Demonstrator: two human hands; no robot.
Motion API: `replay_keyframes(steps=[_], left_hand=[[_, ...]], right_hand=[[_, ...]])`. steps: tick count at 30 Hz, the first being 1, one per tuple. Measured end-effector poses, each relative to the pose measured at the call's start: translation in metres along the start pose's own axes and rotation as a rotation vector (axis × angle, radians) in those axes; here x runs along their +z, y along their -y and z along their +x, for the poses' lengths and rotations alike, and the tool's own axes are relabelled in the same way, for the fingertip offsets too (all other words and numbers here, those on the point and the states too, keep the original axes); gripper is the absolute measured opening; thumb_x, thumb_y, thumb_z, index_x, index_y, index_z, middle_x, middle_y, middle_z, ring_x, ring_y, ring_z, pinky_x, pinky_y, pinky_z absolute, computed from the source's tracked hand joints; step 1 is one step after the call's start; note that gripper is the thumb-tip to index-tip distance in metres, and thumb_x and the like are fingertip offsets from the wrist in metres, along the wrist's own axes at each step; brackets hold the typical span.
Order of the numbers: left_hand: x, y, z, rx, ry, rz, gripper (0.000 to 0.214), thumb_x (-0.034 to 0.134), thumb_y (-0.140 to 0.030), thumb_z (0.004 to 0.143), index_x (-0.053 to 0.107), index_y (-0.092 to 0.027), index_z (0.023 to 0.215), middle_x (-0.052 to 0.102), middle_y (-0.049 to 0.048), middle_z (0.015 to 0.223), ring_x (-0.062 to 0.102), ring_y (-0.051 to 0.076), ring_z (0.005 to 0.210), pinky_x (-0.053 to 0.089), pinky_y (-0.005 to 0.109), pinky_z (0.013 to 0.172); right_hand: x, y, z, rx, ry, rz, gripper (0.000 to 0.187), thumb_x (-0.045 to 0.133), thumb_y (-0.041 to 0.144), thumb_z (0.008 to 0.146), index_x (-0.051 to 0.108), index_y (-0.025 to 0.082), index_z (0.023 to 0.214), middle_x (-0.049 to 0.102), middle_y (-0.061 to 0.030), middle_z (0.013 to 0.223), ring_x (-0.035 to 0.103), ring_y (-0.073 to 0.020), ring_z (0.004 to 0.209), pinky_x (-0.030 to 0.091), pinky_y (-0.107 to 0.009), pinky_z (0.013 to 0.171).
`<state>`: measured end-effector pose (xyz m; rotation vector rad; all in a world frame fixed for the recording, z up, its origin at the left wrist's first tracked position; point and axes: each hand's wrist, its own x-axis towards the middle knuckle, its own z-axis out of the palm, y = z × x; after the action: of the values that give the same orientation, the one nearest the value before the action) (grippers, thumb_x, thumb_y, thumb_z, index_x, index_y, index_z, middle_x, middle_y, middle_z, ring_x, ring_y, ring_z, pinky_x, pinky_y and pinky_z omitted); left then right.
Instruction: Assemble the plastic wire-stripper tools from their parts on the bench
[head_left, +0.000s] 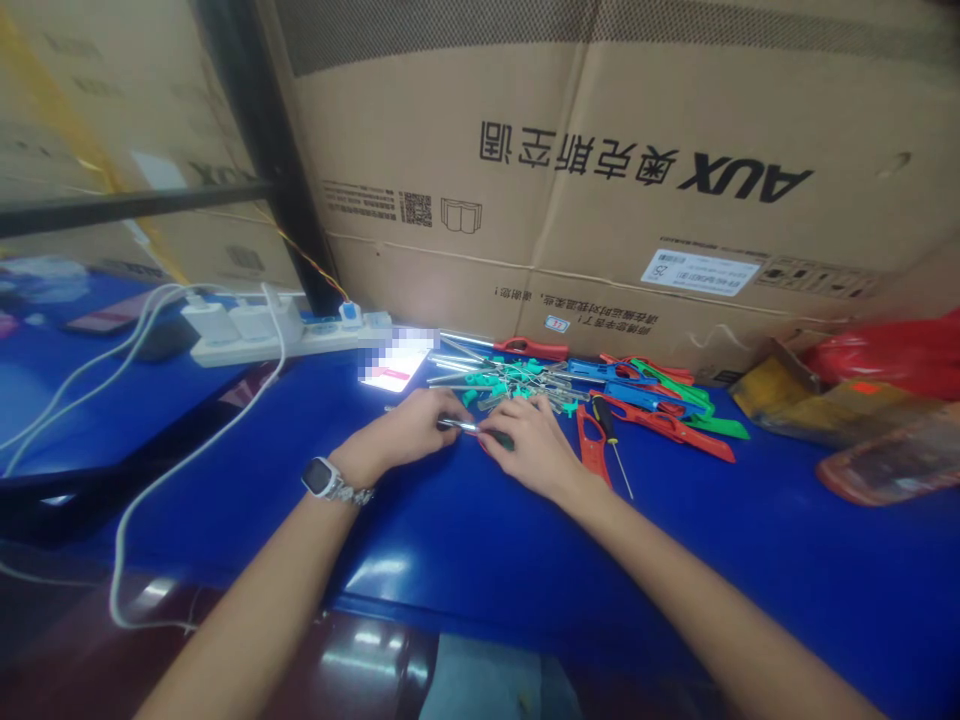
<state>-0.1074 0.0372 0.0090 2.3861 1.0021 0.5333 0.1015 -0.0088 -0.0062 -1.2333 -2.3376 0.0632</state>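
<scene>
My left hand (421, 428), with a watch on its wrist, is closed on a thin metal tube (459, 424). At the tube's other end, my right hand (529, 440) pinches a small dark piece (498, 438), partly hidden by the fingers, so I cannot make out its kind. Just beyond both hands lies a pile of small green plastic parts (517, 375) mixed with metal tubes and wires. To the right are red, blue and green lighter casings (682, 432), some with metal tubes attached. A screwdriver (604, 418) with a black and yellow handle rests near my right hand.
A lit phone (397, 360) lies behind my left hand. Left of it, a white power strip (247, 345) holds several plugs, and a white cable (187, 460) loops over the blue table (465, 530). A large cardboard box (450, 270) stands behind. At right are an open carton (795, 400) and a red bag (892, 350).
</scene>
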Motion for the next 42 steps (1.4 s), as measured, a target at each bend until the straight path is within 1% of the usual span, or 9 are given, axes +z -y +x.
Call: replay_keyframes(steps=[7,12,16,18,21,24,30,35,42], left_hand=[[-0.003,-0.001,-0.001,-0.013,0.031,-0.027,0.018,0.062,-0.009,0.084,0.074,-0.016,0.095,0.072,0.0049,0.093,0.064,0.018,0.085,0.049,0.028,0.078],[0.001,-0.004,-0.001,-0.016,0.013,-0.018,0.02,0.064,-0.008,0.08,0.073,-0.015,0.095,0.073,0.0052,0.093,0.065,0.019,0.085,0.049,0.029,0.079],[0.007,-0.008,0.002,0.06,0.003,0.015,0.026,0.07,-0.022,0.083,0.072,-0.017,0.108,0.07,0.0076,0.104,0.065,0.022,0.093,0.049,0.034,0.085],[0.009,-0.009,0.005,0.108,0.012,0.049,0.026,0.067,-0.027,0.088,0.072,-0.019,0.112,0.068,0.0079,0.103,0.064,0.022,0.093,0.049,0.034,0.085],[0.011,-0.005,0.009,0.146,0.026,0.064,0.019,0.063,-0.023,0.092,0.075,-0.019,0.106,0.067,0.0069,0.095,0.064,0.019,0.086,0.048,0.032,0.08],[0.012,0.002,0.011,0.148,0.028,0.052,0.015,0.064,-0.021,0.091,0.077,-0.017,0.098,0.067,0.0067,0.09,0.063,0.018,0.081,0.048,0.03,0.076],[0.013,0.012,0.011,0.185,0.027,0.062,0.017,0.063,-0.023,0.092,0.078,-0.018,0.098,0.067,0.0068,0.089,0.063,0.017,0.08,0.048,0.029,0.075],[0.015,0.01,0.012,0.216,0.028,0.093,0.02,0.059,-0.025,0.094,0.078,-0.018,0.094,0.066,0.0076,0.089,0.062,0.018,0.08,0.048,0.03,0.074],[0.014,0.003,0.011,0.223,0.024,0.16,0.021,0.057,-0.023,0.095,0.077,-0.018,0.092,0.065,0.008,0.09,0.062,0.018,0.082,0.049,0.031,0.077]], right_hand=[[0.002,-0.009,-0.006,-0.041,0.0,0.047,0.018,0.058,0.021,0.097,0.074,0.023,0.103,0.072,-0.0031,0.098,0.062,-0.0179,0.095,0.033,-0.036,0.085],[-0.003,-0.017,-0.006,-0.096,0.033,0.036,0.019,0.058,0.018,0.095,0.074,0.022,0.106,0.071,-0.0043,0.099,0.062,-0.0183,0.095,0.034,-0.036,0.085],[-0.006,-0.022,-0.007,-0.116,0.044,0.037,0.021,0.056,0.018,0.096,0.074,0.022,0.107,0.07,-0.0053,0.1,0.06,-0.0191,0.095,0.035,-0.036,0.086],[-0.006,-0.024,-0.008,-0.124,0.05,0.034,0.021,0.056,0.019,0.096,0.074,0.023,0.106,0.07,-0.0058,0.1,0.06,-0.0193,0.095,0.035,-0.037,0.086],[-0.005,-0.025,-0.008,-0.121,0.062,0.028,0.021,0.055,0.02,0.097,0.074,0.023,0.105,0.069,-0.0064,0.101,0.06,-0.0199,0.096,0.037,-0.037,0.086],[-0.003,-0.027,-0.008,-0.118,0.058,0.057,0.022,0.056,0.021,0.096,0.075,0.024,0.107,0.069,-0.0065,0.102,0.06,-0.0205,0.098,0.041,-0.038,0.088],[0.002,-0.033,-0.008,-0.122,0.023,0.146,0.021,0.058,0.018,0.094,0.076,0.023,0.105,0.067,-0.0073,0.102,0.06,-0.0201,0.097,0.048,-0.037,0.087],[0.003,-0.033,-0.009,-0.099,0.005,0.176,0.021,0.058,0.016,0.093,0.076,0.023,0.102,0.066,-0.0071,0.101,0.06,-0.0199,0.096,0.05,-0.037,0.087],[0.0,-0.026,-0.006,-0.06,0.029,0.189,0.021,0.057,0.017,0.094,0.076,0.021,0.102,0.067,-0.0077,0.099,0.061,-0.0201,0.095,0.05,-0.037,0.087]])
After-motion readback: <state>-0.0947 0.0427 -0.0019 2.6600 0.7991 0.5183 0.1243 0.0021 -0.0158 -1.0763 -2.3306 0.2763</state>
